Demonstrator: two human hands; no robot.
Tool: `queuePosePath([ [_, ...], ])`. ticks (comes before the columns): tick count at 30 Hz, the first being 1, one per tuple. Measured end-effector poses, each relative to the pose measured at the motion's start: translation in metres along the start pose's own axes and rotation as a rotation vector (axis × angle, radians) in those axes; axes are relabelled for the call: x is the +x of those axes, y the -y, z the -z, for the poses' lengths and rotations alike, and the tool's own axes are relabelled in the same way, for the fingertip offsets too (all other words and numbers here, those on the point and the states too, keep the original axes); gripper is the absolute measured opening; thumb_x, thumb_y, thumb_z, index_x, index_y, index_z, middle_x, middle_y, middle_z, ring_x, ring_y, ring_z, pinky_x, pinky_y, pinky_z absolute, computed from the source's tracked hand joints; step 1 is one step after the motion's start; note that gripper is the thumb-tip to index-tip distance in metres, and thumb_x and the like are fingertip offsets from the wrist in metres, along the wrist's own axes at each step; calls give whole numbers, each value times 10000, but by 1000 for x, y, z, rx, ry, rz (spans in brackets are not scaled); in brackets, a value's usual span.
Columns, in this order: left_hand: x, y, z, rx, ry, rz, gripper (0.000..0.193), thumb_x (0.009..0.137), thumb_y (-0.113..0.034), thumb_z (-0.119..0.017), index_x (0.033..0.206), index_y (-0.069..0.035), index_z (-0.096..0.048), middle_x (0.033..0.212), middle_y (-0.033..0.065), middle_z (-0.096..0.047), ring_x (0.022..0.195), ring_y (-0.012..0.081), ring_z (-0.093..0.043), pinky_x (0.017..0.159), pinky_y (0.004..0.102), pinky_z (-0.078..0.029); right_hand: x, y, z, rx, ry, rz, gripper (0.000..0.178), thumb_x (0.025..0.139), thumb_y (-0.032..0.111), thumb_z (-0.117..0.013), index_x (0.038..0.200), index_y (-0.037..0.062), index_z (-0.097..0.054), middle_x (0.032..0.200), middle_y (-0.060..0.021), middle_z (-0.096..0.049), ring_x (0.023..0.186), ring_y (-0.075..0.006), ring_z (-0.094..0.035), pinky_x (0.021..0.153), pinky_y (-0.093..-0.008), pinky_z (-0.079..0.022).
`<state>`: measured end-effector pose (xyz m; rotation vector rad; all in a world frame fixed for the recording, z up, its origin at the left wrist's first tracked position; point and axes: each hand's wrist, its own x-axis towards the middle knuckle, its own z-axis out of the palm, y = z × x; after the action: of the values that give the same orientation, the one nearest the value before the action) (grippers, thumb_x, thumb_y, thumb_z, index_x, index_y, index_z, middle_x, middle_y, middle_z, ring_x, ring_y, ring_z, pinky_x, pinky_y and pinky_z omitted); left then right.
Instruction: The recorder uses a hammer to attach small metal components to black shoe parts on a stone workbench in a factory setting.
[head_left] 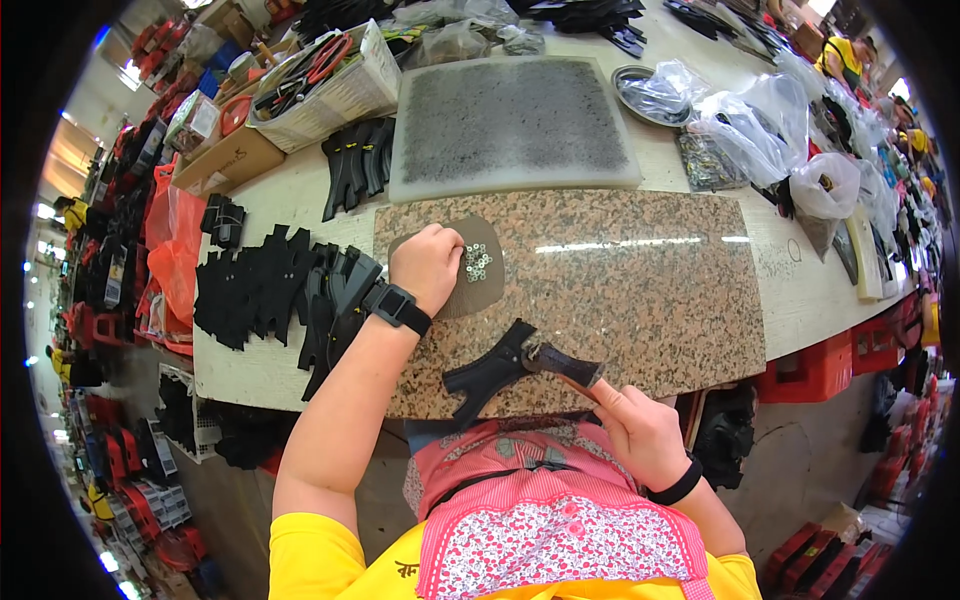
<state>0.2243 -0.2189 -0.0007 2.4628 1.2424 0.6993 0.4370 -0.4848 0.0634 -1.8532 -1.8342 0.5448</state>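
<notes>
My right hand (pixel 645 438) is wrapped round the handle of a hammer (pixel 566 365). The hammer's dark head lies over the edge of a black forked piece (pixel 490 368), which rests flat on a speckled stone slab (pixel 620 280). Farther left, my left hand (pixel 427 268) has its fingers curled together over a brown pad (pixel 478 295). Right beside its fingertips is a small heap of shiny metal rings (pixel 478 262), like washers or eyelets. Whatever those fingers may hold is hidden.
Stacked black pieces (pixel 255 285) cover the table's left side. Beyond the slab lies a thick translucent board (pixel 515 125) with a dark, worn top. A white basket of tools (pixel 335 100) stands far left; a metal bowl (pixel 650 95) and plastic bags (pixel 760 115) sit far right.
</notes>
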Motion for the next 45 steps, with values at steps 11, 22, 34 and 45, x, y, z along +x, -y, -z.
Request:
queuePosePath([
  [11, 16, -3, -3, 395, 164, -238, 62, 825, -92, -602, 770, -71, -619, 802, 100, -599, 769, 310, -646, 666, 420, -535, 2, 1, -1, 35, -25, 24, 535, 844, 85, -652, 1360, 206, -572, 675, -88, -452, 565, -251, -535, 529, -372, -433],
  [22, -15, -44, 21, -80, 67, -125, 46, 754, -71, -662, 727, -43, -639, 719, 98, -620, 628, 241, -625, 589, 340, -508, 0, -1, -2, 32, -31, 2, 557, 866, 99, -633, 1393, 252, -536, 668, -86, -441, 555, -253, -525, 523, -375, -431],
  [34, -98, -68, 2, -418, 101, 50, 69, 772, 25, -700, 831, -10, -696, 741, 42, -615, 575, 99, -601, 535, 224, -474, -1, -1, -5, 55, -28, 17, 558, 882, 115, -621, 1407, 271, -517, 665, -89, -446, 549, -257, -527, 516, -377, -435],
  [45, -103, -70, -6, -322, -18, -37, 148, 698, 25, -692, 808, -66, -656, 719, 69, -580, 649, 243, -617, 575, 332, -500, 0, 2, -2, 45, -17, 5, 548, 886, 120, -623, 1404, 266, -522, 662, -89, -436, 543, -255, -525, 513, -376, -432],
])
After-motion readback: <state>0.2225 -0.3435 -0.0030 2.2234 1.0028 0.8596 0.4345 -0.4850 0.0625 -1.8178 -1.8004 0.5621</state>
